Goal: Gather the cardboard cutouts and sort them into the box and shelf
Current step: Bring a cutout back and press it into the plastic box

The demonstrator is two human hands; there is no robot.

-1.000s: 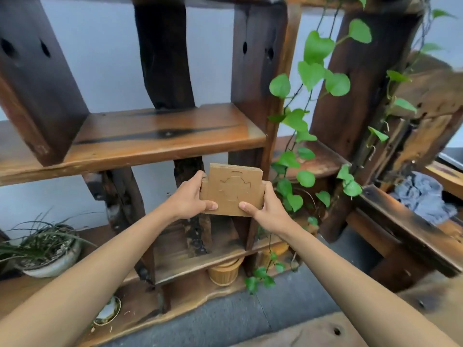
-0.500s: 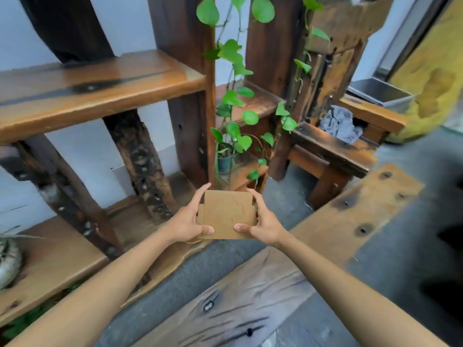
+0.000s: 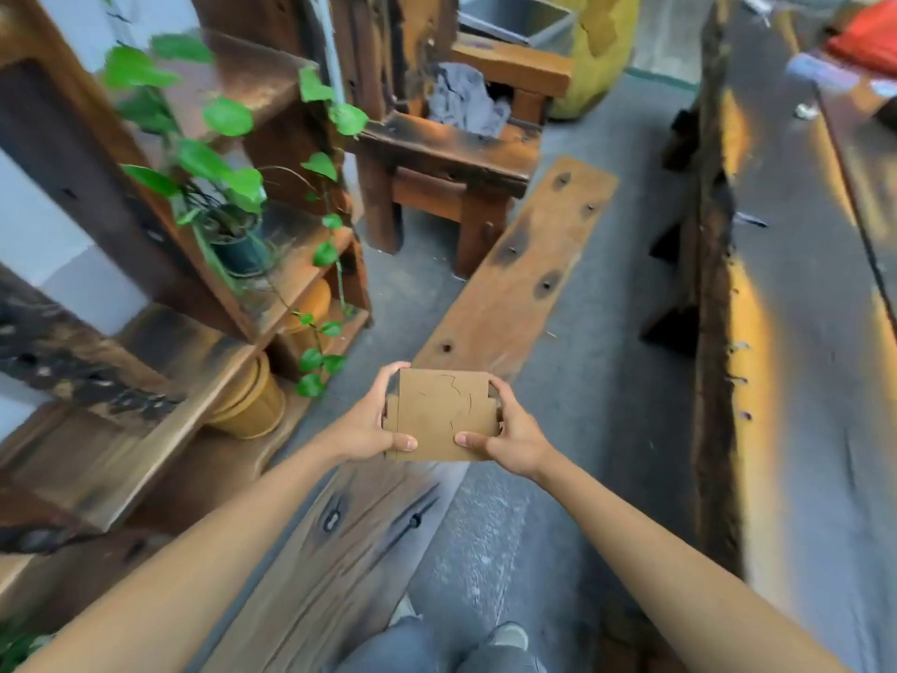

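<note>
Two hands: left hand [image 3: 361,429] and right hand [image 3: 517,437] clamped cardboard cutouts [image 3: 439,415] | shelf [image 3: 204,381] at 9 o'clock | sorting not yet done

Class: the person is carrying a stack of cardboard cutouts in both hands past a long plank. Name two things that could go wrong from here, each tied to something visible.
1. The cardboard cutouts are pinched only at their edges by the left hand and right hand; loose pieces might slide out.
2. The wooden plank lies on the floor just ahead of the feet, so tripping seems possible.
</note>
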